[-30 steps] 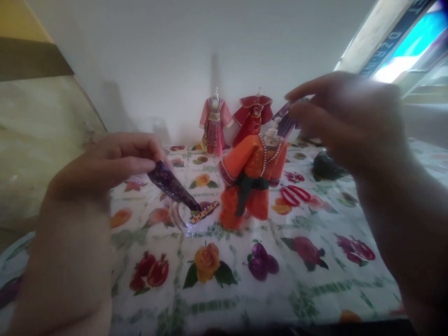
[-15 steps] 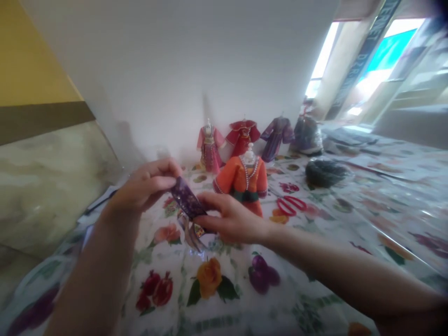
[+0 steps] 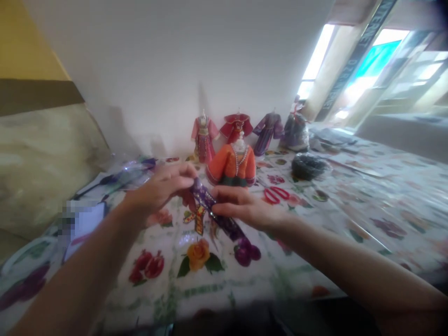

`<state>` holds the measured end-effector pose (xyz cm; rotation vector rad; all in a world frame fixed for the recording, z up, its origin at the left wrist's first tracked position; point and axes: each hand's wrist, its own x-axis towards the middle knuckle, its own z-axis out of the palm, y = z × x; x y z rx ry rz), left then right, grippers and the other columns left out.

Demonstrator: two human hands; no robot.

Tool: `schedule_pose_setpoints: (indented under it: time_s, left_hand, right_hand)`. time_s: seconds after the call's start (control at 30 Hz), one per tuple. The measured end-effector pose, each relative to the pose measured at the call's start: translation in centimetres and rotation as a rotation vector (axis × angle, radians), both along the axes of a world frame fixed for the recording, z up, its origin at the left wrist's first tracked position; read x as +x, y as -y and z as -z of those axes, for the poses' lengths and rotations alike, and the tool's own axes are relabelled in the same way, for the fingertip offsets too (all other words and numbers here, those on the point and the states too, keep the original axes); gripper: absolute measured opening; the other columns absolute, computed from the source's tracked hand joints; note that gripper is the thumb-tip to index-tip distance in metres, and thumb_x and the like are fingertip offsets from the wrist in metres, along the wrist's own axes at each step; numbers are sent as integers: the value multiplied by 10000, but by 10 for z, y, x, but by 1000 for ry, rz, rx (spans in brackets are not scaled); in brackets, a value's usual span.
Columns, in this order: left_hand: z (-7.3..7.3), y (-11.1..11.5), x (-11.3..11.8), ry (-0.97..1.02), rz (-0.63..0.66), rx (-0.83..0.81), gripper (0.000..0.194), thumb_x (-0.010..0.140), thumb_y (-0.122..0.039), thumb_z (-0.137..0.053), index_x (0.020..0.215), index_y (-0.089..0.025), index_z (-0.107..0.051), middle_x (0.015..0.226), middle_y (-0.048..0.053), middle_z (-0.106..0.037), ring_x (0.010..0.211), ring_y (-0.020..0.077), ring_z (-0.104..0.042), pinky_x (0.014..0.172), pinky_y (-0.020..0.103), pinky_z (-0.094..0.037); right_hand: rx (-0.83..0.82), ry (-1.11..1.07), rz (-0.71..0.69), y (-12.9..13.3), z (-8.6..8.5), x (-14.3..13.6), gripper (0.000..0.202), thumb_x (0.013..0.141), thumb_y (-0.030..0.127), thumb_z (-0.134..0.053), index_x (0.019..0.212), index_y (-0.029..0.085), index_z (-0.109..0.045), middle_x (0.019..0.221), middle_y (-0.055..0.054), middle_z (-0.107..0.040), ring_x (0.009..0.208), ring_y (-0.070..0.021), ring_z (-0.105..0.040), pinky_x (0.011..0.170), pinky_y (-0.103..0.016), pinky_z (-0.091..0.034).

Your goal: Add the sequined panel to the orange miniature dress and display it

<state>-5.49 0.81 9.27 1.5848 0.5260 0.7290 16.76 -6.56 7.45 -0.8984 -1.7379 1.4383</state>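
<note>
Dark purple patterned fabric strip with a glittering edge (image 3: pixel 231 229): located between both hands, above the worktop covered with fruit-and-flower printed cloth (image 3: pixel 259 284), toward its near edge; it slants downward from left to right, and whether its lower end touches the cloth cannot be told. Left hand (image 3: pixel 166 186): thumb and forefinger pinch the upper end; right hand (image 3: pixel 250 209): thumb and fingers close on the strip at mid-length, exact contact blurred; the two-point grip probably keeps the strip straight and its edge accessible.

Yellow-and-red trim with a dark, sparkling border (image 3: pixel 199 219) lies below the left fingertips, presumably kept within reach; orange miniature garment with white beaded neckline (image 3: pixel 233 161) stands upright behind the hands; red-looped handles, apparently scissors (image 3: pixel 276 194), lie to its right.

Along the back edge, against the white wall (image 3: pixel 168 70), stand a pink miniature dress (image 3: pixel 205 140), a red caped miniature dress (image 3: pixel 237 125) and a purple miniature robe (image 3: pixel 269 133), likely set there to leave the front free for handling; black bundle in clear plastic (image 3: pixel 308 166) lies farther right.

Writing: dark diagonal band by the window (image 3: pixel 354 60) reads "NTERNET", seemingly cut at the top, then "DZ"; remaining letters illegible; no brand can be read.
</note>
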Motion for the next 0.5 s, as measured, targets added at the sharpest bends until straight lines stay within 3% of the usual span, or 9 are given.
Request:
schedule_pose_setpoints:
  time_s: [0.1,0.17,0.3,0.37,0.5]
  left_hand:
    - [8,11,2,3,-14,-26,38,877,-208,-589,866,-173,-598,715,-19,-647,563,134,-667,546,254,-577]
    - [13,19,2,15,-39,3,48,891,-216,-584,865,-176,-590,718,-20,-651,578,130,-670,554,244,-572]
    - [23,43,1,-16,-53,74,75,952,-236,-527,896,-195,-556,712,-22,-678,616,127,-687,580,221,-550]
    - [29,59,2,-81,-75,104,97,979,-251,-496,909,-203,-542,732,-23,-681,662,128,-693,633,234,-556]
    - [40,85,7,-211,-51,209,114,1009,-278,-437,974,-226,-533,778,-23,-700,706,127,-678,659,248,-532]
  right_hand:
    - [-36,-7,-31,7,7,0,162,901,345,-651,986,207,-638,899,0,-631,772,-130,-583,696,-261,-485]
    - [44,67,-38,12,11,2,163,911,366,-640,925,204,-632,840,2,-617,724,-132,-565,644,-264,-473]
    - [517,356,120,27,19,8,99,937,288,-599,896,208,-641,866,-37,-603,815,-180,-559,717,-323,-486]
    - [668,448,199,35,26,11,106,952,257,-568,948,203,-658,917,-68,-600,886,-205,-570,766,-351,-496]
    - [653,554,261,47,44,17,158,957,261,-539,984,187,-675,896,-80,-624,818,-201,-602,706,-341,-512]
